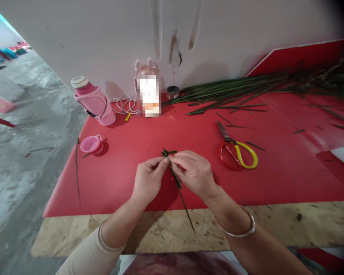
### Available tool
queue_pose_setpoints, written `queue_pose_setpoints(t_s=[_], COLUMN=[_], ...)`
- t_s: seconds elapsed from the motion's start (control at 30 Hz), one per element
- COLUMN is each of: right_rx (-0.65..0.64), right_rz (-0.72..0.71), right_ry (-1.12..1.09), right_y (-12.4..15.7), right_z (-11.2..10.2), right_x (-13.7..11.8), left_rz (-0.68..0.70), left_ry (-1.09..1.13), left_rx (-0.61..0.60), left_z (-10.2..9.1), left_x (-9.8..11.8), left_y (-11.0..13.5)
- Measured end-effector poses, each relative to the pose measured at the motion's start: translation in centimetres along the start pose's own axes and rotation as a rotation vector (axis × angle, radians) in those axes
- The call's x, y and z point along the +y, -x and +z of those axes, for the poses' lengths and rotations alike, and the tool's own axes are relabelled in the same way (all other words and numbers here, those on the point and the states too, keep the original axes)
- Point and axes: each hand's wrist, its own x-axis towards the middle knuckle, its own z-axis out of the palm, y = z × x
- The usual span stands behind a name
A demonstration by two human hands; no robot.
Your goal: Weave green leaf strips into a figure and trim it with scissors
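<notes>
Over the middle of the red-covered table, my left hand (149, 176) and my right hand (193, 172) meet at a small piece of folded green leaf strips (176, 178). Thumb and fingers of my left hand pinch its upper part, where short ends stick out. The fingers of my right hand are closed on the same piece from the other side. One long thin strip trails down from it toward the table's front edge. To the right lie scissors (237, 152) with one red and one yellow handle, touched by neither hand.
A pink bottle (93, 101) and a pink cup (92, 145) stand at the left. Behind are a blurred-out phone-like screen (149, 95), a white cable (123, 105) and a small round tin (172, 93). A heap of long green leaves (235, 89) covers the back right.
</notes>
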Motion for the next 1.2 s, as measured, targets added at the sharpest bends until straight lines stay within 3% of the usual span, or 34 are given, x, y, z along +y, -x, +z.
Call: queue_pose_setpoints(t_s=[0.23, 0.4, 0.7, 1.2], right_rx=[0.029, 0.074, 0.027, 0.045], right_rz=[0.228, 0.094, -0.05, -0.007], right_ry=[-0.304, -0.144, 0.009, -0.021], right_y=[-0.3, 0.0, 0.3, 0.3], right_z=[-0.1, 0.0, 0.1, 0.2], right_x=[-0.5, -0.5, 0.0, -0.3], left_rz=[0.043, 0.016, -0.139, -0.197], left_ry=[0.043, 0.099, 0.089, 0.189], left_rx=[0.049, 0.025, 0.043, -0.02], left_z=[0.1, 0.4, 0.4, -0.2], left_x=[-0.1, -0.3, 1.2, 1.5], left_y=[-0.1, 0.0, 0.3, 0.2])
